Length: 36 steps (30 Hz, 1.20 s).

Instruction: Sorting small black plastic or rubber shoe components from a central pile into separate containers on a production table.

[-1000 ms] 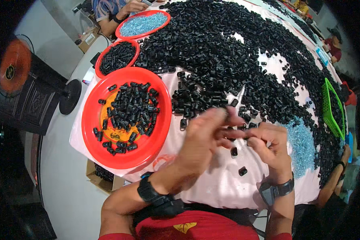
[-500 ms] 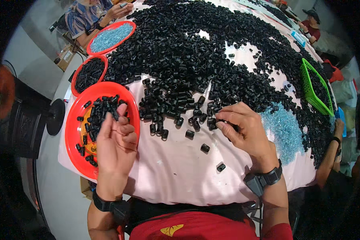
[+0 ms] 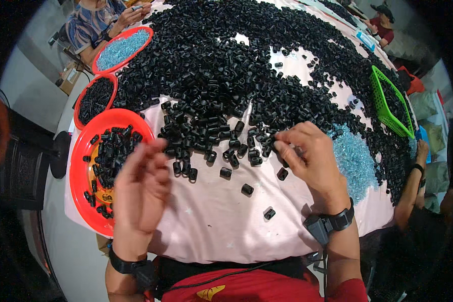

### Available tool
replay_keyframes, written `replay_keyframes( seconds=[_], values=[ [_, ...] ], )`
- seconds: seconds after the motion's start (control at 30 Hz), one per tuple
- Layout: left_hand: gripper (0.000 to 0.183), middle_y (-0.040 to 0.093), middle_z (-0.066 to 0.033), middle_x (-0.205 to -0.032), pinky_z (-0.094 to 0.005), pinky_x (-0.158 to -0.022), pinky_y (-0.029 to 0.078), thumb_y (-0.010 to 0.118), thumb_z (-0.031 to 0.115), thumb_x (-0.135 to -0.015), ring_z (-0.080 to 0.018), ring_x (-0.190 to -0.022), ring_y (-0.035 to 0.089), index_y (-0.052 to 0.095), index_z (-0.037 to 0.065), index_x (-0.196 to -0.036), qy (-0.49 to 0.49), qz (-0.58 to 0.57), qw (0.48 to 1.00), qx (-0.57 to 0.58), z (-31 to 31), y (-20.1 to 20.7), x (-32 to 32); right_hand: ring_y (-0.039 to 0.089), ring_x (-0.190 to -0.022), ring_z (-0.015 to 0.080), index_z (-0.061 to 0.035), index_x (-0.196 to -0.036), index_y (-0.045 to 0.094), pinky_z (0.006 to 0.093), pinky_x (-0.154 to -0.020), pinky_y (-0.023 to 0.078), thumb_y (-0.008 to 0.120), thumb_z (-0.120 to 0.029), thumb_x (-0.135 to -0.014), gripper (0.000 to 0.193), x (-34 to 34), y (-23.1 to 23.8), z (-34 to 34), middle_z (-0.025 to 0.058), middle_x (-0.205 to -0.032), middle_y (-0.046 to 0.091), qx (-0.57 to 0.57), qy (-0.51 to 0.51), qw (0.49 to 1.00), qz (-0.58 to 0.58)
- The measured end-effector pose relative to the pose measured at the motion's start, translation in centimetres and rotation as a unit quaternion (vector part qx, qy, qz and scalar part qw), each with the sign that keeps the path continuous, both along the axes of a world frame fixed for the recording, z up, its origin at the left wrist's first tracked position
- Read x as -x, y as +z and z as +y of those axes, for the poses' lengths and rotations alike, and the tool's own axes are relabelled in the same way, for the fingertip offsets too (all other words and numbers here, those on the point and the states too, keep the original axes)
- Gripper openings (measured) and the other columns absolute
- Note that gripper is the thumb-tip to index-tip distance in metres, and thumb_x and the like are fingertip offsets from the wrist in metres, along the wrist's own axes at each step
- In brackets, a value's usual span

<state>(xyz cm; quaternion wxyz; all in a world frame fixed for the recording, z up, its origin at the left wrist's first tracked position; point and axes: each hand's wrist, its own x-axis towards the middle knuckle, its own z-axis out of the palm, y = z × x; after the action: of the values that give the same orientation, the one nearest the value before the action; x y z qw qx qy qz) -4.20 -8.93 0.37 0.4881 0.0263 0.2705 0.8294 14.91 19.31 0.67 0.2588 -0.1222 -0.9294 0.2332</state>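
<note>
Small black hollow plastic pieces [image 3: 206,121] lie in a large heap across the pink-white cloth, thinning toward me. At the heap's near edge, my right hand [image 3: 312,158] has thumb and forefinger drawn together, black pieces beside the fingertips; what they pinch is not clear. My left hand [image 3: 143,189] is raised palm up over the cloth beside a red oval tray [image 3: 78,173] and partly covers its right rim. Motion smears its fingers, so any grip is hidden. More black pieces [image 3: 113,153] rest in that tray.
Farther left are a red bowl [image 3: 114,97] of black parts and a red tray [image 3: 149,38] of clear bluish pieces. Right of my right hand lies a clear bluish pile [image 3: 355,166], with a green basket [image 3: 387,113] beyond. Other people work around the table.
My left hand has left its place over the red tray and moved right, blurring. My right hand stays at the heap's edge. The view has shifted slightly, moving the trays leftward.
</note>
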Motion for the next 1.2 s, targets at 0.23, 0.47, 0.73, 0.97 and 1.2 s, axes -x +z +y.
replay_keyframes(
  seconds=[0.23, 0.47, 0.73, 0.97, 1.2],
  values=[
    [0.041, 0.066, -0.0112, -0.123, -0.0262, -0.086, 0.053, 0.058, 0.023, -0.105, -0.0142, -0.103, 0.066, 0.056, -0.002, -0.138, -0.155, 0.220, 0.945, 0.185, 8.2, 0.5, -5.1, 0.062, -0.072, 0.0273, -0.0016, -0.097, 0.076, 0.0383, -0.064, 0.050, 0.072, -0.009, -0.088, 0.012, 0.0, 0.0, 0.3, 0.0112, -0.079, 0.067, 0.057, 0.032, 0.998, -0.019],
    [0.029, 0.069, -0.0167, -0.111, -0.0361, -0.089, 0.051, 0.065, 0.012, -0.094, -0.0272, -0.104, 0.066, 0.069, -0.002, -0.120, -0.028, 0.739, 0.653, 0.163, 10.5, -1.5, -5.2, 0.065, -0.072, 0.0306, -0.0016, -0.092, 0.076, 0.0402, -0.064, 0.052, 0.072, -0.010, -0.086, 0.011, -1.3, 1.3, 1.2, 0.0132, -0.077, 0.067, 0.052, -0.008, 0.992, -0.114],
    [0.023, 0.064, -0.0141, -0.103, -0.0421, -0.084, 0.051, 0.075, 0.006, -0.082, -0.0336, -0.096, 0.062, 0.072, 0.004, -0.105, -0.069, 0.811, 0.558, 0.160, 10.4, -0.9, -5.6, 0.066, -0.077, 0.0310, -0.0056, -0.093, 0.077, 0.0420, -0.066, 0.053, 0.072, -0.009, -0.082, 0.012, -1.5, 1.3, 1.9, 0.0113, -0.079, 0.067, 0.027, 0.015, 0.989, -0.145],
    [0.025, 0.063, -0.0142, -0.100, -0.0415, -0.080, 0.051, 0.075, 0.003, -0.080, -0.0334, -0.092, 0.062, 0.071, 0.005, -0.105, -0.026, 0.775, 0.596, 0.211, 11.0, -1.4, -5.8, 0.064, -0.080, 0.0287, -0.0065, -0.094, 0.076, 0.0399, -0.067, 0.053, 0.074, -0.008, -0.078, 0.016, -1.0, 0.5, 1.3, 0.0081, -0.084, 0.066, -0.012, 0.071, 0.993, -0.089],
    [0.021, 0.062, -0.0141, -0.094, -0.0366, -0.072, 0.051, 0.072, 0.000, -0.082, -0.0292, -0.084, 0.064, 0.072, 0.002, -0.103, -0.014, 0.750, 0.634, 0.191, 11.1, -1.3, -5.4, 0.064, -0.081, 0.0275, -0.0065, -0.098, 0.074, 0.0392, -0.066, 0.054, 0.073, -0.007, -0.077, 0.021, -0.7, 1.0, -0.3, 0.0074, -0.084, 0.066, -0.072, 0.030, 0.985, -0.154]
  ],
)
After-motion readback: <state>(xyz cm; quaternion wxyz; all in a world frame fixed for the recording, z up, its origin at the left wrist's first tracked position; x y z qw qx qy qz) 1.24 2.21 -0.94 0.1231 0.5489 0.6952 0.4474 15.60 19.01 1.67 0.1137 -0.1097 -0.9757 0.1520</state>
